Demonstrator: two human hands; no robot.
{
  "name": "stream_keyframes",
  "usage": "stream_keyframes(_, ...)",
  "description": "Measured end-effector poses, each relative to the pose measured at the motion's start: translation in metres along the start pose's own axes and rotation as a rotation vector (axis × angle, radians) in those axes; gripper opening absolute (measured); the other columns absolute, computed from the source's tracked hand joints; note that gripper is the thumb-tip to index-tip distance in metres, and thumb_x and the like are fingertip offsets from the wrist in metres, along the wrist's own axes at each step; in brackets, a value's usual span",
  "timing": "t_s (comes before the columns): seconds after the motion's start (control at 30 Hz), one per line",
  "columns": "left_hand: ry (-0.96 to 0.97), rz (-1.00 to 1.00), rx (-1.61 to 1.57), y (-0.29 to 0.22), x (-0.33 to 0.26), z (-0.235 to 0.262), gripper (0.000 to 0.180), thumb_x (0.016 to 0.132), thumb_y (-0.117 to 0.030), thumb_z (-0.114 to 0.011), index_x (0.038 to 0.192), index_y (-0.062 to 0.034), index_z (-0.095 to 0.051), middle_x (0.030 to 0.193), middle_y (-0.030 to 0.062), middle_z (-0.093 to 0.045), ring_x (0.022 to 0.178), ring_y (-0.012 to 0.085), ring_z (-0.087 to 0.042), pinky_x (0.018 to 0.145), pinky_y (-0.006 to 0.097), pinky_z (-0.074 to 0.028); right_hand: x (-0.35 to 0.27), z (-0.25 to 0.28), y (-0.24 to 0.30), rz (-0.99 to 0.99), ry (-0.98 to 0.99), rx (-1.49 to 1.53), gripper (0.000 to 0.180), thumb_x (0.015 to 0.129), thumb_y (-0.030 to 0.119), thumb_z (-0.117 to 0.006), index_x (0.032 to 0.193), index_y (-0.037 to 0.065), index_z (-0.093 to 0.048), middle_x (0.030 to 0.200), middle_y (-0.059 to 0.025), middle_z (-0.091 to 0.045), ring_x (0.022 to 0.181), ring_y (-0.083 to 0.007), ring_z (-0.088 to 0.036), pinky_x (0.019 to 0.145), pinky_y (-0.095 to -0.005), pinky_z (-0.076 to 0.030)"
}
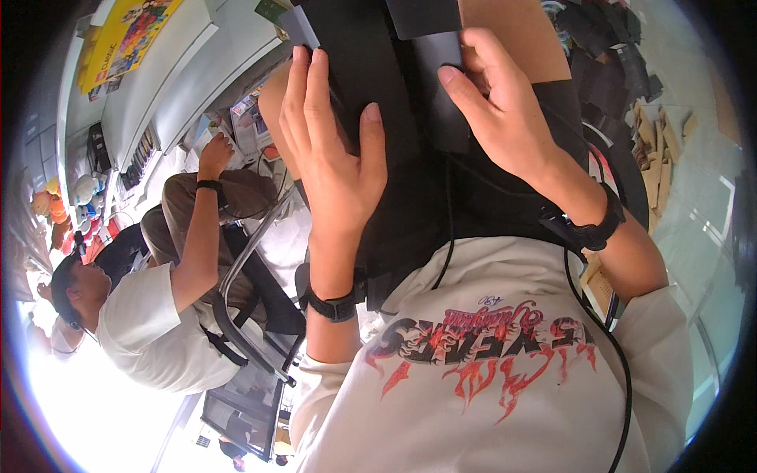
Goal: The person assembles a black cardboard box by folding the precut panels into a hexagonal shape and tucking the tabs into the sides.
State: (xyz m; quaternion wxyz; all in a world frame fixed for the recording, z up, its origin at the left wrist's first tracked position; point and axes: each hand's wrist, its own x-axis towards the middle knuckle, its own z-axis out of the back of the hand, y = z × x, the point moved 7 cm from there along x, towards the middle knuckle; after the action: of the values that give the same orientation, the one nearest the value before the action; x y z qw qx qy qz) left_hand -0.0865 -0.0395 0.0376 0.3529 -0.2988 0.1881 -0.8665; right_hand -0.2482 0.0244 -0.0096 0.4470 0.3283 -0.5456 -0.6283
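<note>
Nearby, a seated co-worker [150, 307] flanks the black sheets [394, 102].

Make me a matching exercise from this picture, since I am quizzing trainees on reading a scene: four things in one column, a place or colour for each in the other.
Things:
1. black panel
2. left hand
3. wood scraps
4. yellow box

Places or colours:
A. top left, on a grey cabinet
B. flat on the left side of the black panel
C. scattered on the floor at the right
D. held between both hands, top centre

Pairs: 1-D, 2-B, 3-C, 4-A. The right hand grips the panel's right side.
</note>
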Motion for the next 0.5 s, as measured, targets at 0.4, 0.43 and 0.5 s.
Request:
stream_keyframes(0.4,0.009,0.005,-0.025,0.0068,0.0043,0.0016,0.059,0.086,-0.002,-0.062,0.141,0.0007,-0.040,0.145,0.0224,-0.038,0.135,0.0357,-0.037,0.111,0.041,-0.029,0.0043,-0.0066,0.0020,0.010,-0.004,0.021,0.028,0.094,0.012,-0.058,0.116,-0.001,-0.046,0.086,-0.0194,-0.065,0.073,-0.0308,-0.065,0.064,-0.0362,-0.049)
stream_keyframes(0.43,0.010,0.005,-0.025,0.0069,0.0045,0.0022,0.059,0.086,-0.002,-0.062,0.141,0.0007,-0.040,0.145,0.0224,-0.038,0.135,0.0357,-0.037,0.111,0.041,-0.029,0.0047,-0.0063,-0.0004,0.023,-0.009,0.014,0.028,0.094,0.013,-0.058,0.116,-0.001,-0.046,0.086,-0.0192,-0.065,0.072,-0.0302,-0.065,0.064,-0.0360,-0.049)
stream_keyframes(0.5,0.023,0.010,-0.004,0.0075,0.0047,0.0019,0.058,0.086,-0.002,-0.062,0.140,0.0007,-0.041,0.145,0.0228,-0.039,0.134,0.0361,-0.038,0.110,0.041,-0.030,0.0051,-0.0068,-0.0007,0.037,-0.014,0.005,0.029,0.094,0.013,-0.058,0.116,-0.001,-0.047,0.086,-0.0190,-0.064,0.072,-0.0295,-0.065,0.064,-0.0359,-0.049)
